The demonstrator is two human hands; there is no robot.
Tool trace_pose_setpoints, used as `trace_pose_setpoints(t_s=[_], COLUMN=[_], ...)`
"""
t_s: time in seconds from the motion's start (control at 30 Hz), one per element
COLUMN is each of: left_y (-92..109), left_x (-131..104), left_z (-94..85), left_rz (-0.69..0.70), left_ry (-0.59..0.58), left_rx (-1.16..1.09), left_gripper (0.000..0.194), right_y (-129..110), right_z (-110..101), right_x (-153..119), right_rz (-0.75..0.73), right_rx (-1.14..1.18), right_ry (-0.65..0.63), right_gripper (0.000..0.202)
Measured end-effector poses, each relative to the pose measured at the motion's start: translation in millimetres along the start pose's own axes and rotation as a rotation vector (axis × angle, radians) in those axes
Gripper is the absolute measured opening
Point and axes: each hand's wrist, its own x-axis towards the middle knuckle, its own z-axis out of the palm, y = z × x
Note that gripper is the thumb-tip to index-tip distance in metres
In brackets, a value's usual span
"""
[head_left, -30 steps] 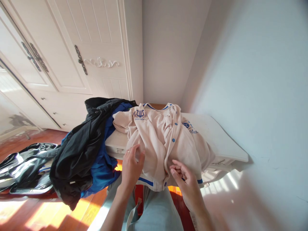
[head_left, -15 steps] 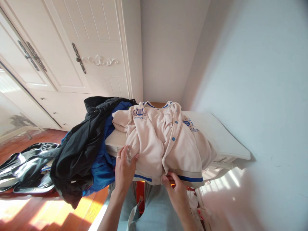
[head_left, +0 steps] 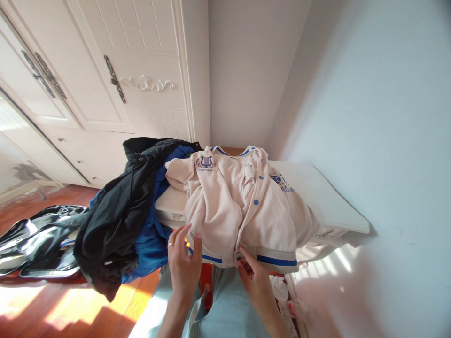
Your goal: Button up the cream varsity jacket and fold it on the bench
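Note:
A cream jacket (head_left: 218, 211) with blue snap buttons, a lyre emblem and blue-striped trim lies front side up on a white tabletop (head_left: 322, 195), its hem hanging at the near edge. My right hand (head_left: 252, 274) pinches the jacket's hem where the button band meets it, fingers closed on the cloth. At the lower left side of the jacket is my left hand (head_left: 185, 258), thumb and fingers apart. Its fingertips are close to the cloth, and whether they touch it I cannot tell.
A black jacket (head_left: 116, 206) and blue cloth (head_left: 150, 239) drape over the table's left end. Farther left, a dark, shiny bag-like item (head_left: 45, 244) lies low. A white wardrobe (head_left: 148, 56) stands behind, a pale wall (head_left: 380, 131) rises at right.
My left hand has come slightly down off the jacket's side, its fingers apart. My right hand has shifted a little at the hem, which it still pinches. The view has tilted slightly.

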Motion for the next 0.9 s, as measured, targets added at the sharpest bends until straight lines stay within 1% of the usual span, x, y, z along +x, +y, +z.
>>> trace_pose_setpoints(t_s=[0.03, 0.07, 0.13, 0.2, 0.27, 0.3, 0.33, 0.37, 0.43, 0.5, 0.6, 0.67, 0.77, 0.9], left_y=[4.7, 8.1, 9.6, 3.6, -7.3, -13.2, -18.8, -23.5, -29.2, -29.6, -22.3, -15.6, -8.9, -7.1], left_x=[-9.1, -19.1, -41.3, -64.0, -85.2, -94.6, -102.6, -109.0, -116.2, -116.2, -110.3, -107.9, -109.1, -112.7], left_z=[-1.4, -1.7, 1.4, 8.6, 17.4, 21.6, 25.4, 28.6, 33.2, 35.8, 38.4, 39.7, 38.8, 30.1], left_rz=[-0.011, -0.036, -0.161, -0.379, -0.647, -0.782, -0.907, -1.016, -1.166, -1.214, -1.203, -1.202, -1.200, -1.191], left_ry=[-0.004, -0.035, -0.158, -0.307, -0.464, -0.517, -0.541, -0.537, -0.465, -0.414, -0.369, -0.333, -0.306, -0.281], left_rx=[-0.035, -0.079, -0.188, -0.326, -0.445, -0.483, -0.508, -0.526, -0.579, -0.705, -0.960, -1.095, -1.208, -1.281], left_gripper=[0.028, 0.025, 0.023, 0.029, 0.039, 0.044, 0.048, 0.050, 0.054, 0.055, 0.049, 0.044, 0.039, 0.036], right_y=[0.9, 2.1, 6.2, 13.4, 23.7, 29.5, 35.3, 40.5, 47.7, 47.8, 34.4, 20.9, 4.3, -3.9], right_z=[-1.7, -2.7, -3.3, -2.6, -1.6, -1.1, -0.6, 0.1, 2.4, 6.2, 14.6, 21.0, 28.8, 31.6], right_x=[-2.1, -4.4, -9.4, -15.2, -21.4, -24.3, -26.7, -28.1, -27.4, -21.8, -9.4, -3.6, -2.6, -9.4], right_rz=[0.025, 0.049, 0.094, 0.162, 0.295, 0.374, 0.447, 0.505, 0.559, 0.565, 0.538, 0.513, 0.536, 0.590], right_rx=[0.024, 0.046, 0.091, 0.151, 0.240, 0.305, 0.386, 0.485, 0.702, 0.891, 1.064, 1.115, 1.133, 1.133], right_ry=[0.000, 0.012, 0.050, 0.075, 0.078, 0.085, 0.099, 0.114, 0.138, 0.128, 0.045, -0.001, -0.009, -0.015], right_gripper=[0.049, 0.050, 0.045, 0.042, 0.045, 0.047, 0.049, 0.050, 0.050, 0.047, 0.049, 0.049, 0.048, 0.051])
